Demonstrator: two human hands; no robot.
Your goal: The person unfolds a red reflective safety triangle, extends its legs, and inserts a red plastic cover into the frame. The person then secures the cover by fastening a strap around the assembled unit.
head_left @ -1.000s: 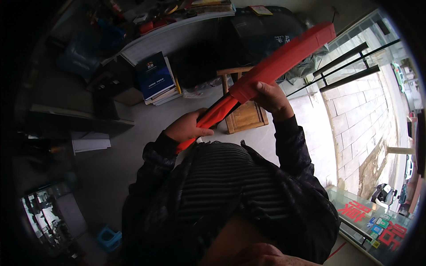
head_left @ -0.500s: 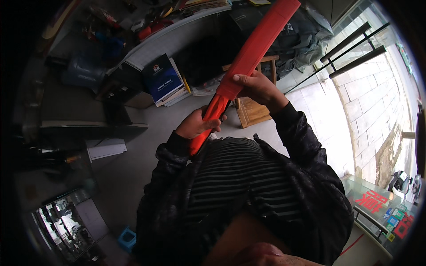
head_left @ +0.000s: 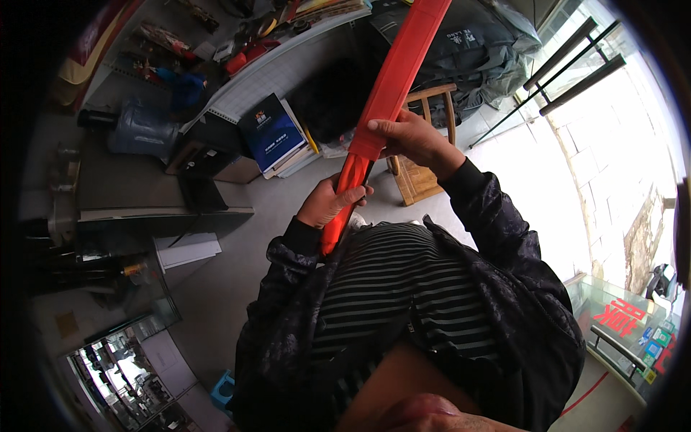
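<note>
A: Fingers' state?
B: Left hand (head_left: 330, 203) clamps 1 orange bundle (head_left: 353, 171); right hand (head_left: 419, 138) clamps 1 long red sleeve (head_left: 405, 65).
A: Location?
B: In front of the striped shirt (head_left: 403, 270), bundle protruding from the sleeve's lower end.

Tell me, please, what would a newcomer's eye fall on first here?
Probably the long red case, slanting from the middle to the top edge; the right hand grips its lower end, the left hand the orange-red fabric below. Next, perhaps, the bright paving at the right and the dark blue book left of the case.
</note>
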